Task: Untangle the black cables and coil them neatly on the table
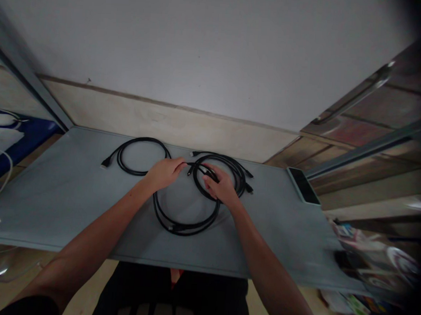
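My left hand [165,172] is closed on a black cable [184,232], pinching it near the middle of the table. The same cable hangs in a wide loop toward me, and my right hand [219,182] is wrapped round its other side. One plug of it lies at the bottom of the loop. Behind my right hand rests a coiled black cable [244,171] with several plug ends showing; my hand partly hides it. To the left of my left hand lies another coiled black cable [122,152], its connector [106,162] pointing left.
The grey tabletop [277,228] meets a pale wall at the back. A phone [304,186] lies at the right back edge. Beyond the right end are blurred bags and packets [382,268]. Past the left end, a blue surface [37,135] holds white items.
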A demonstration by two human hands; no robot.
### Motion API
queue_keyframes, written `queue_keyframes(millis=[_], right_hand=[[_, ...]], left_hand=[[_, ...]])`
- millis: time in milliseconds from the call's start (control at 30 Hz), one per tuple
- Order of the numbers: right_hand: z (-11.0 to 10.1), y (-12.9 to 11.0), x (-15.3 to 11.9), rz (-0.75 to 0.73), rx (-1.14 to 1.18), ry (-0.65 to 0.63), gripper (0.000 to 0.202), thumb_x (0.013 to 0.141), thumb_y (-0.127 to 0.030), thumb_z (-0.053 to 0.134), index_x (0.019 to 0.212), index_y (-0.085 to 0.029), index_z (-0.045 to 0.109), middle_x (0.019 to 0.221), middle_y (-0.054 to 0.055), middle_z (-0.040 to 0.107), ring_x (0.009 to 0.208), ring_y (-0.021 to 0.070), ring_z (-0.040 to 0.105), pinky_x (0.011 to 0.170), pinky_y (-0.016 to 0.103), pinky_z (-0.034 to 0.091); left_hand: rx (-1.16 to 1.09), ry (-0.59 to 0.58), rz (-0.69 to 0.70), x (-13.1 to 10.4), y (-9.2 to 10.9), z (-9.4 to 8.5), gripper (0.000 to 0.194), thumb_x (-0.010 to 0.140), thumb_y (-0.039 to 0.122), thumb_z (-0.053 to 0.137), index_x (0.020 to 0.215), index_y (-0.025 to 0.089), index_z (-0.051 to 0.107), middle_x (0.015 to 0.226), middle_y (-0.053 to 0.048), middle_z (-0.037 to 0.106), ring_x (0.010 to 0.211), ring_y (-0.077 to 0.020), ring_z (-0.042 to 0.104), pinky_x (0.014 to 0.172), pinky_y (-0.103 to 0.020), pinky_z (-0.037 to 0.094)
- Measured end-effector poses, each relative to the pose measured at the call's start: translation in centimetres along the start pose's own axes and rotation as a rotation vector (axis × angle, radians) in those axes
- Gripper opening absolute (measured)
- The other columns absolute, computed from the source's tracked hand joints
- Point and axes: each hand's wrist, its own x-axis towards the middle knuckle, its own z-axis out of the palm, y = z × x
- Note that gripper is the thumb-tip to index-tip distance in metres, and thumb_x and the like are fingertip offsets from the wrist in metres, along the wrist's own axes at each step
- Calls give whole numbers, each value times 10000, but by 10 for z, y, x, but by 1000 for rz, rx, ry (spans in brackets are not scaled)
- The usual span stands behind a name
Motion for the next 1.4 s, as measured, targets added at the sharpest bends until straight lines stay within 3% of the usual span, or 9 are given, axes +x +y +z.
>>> queue_keyframes(millis=[133,267,367,500,600,767,1067,1267,1400], right_hand=[[1,6,1,-98,-98,125,345,762,-352,760,1049,-254,595,650,-39,617,392,102,465,350,226,368],[-1,11,2,-223,-196,183,253,770,-348,750,989,-235,694,702,6,659,514,156,571,452,271,464],[0,12,1,-252,-218,151,304,796,-357,726,1079,-246,723,725,21,684,541,176,599,507,311,522],[6,12,-1,-224,-270,62,370,824,-382,698,1173,-261,687,780,25,699,523,158,590,528,314,542],[10,13,-2,-206,-246,73,400,817,-401,713,1184,-265,631,862,34,704,544,151,599,487,281,513],[8,14,-2,-266,-343,90,224,846,-413,695,956,-250,589,750,13,653,624,171,626,536,270,507],[11,17,-1,-294,-338,74,262,879,-455,651,997,-223,615,738,10,656,587,155,613,545,269,501],[12,16,3,-490,-465,15,173,916,-363,616,896,-195,650,925,68,696,808,173,646,682,273,504],[13,17,4,-402,-439,54,175,908,-365,625,878,-192,633,798,39,666,704,153,619,629,260,483]], left_hand=[[-83,20,-55,-1,-2,2,225,830,185,686,640,222,574,541,18,380,557,-176,387,568,-241,260],[-113,30,-72,-2,-1,4,245,829,179,685,620,212,562,577,3,402,630,-189,452,602,-239,319],[-3,67,11,-5,3,7,56,816,181,698,859,205,671,774,-38,532,750,-206,522,667,-240,371],[246,-64,157,-10,4,14,415,807,231,733,1212,264,653,1027,-68,567,818,-203,571,728,-245,406],[386,-112,237,-11,0,15,339,871,255,667,1209,284,669,1004,-64,564,791,-189,584,721,-245,418],[528,-107,260,-8,-7,14,225,937,262,560,1102,260,713,872,-67,589,762,-210,595,706,-274,434],[443,-175,245,-4,-10,20,259,943,191,509,1093,190,721,1022,-102,727,964,-242,664,909,-353,478],[382,-219,197,-3,-3,15,284,931,185,505,1111,189,724,1030,-50,760,910,-186,696,844,-282,511],[390,-239,276,-6,2,15,292,937,224,533,1167,193,712,1082,-67,738,975,-191,673,872,-289,504]])
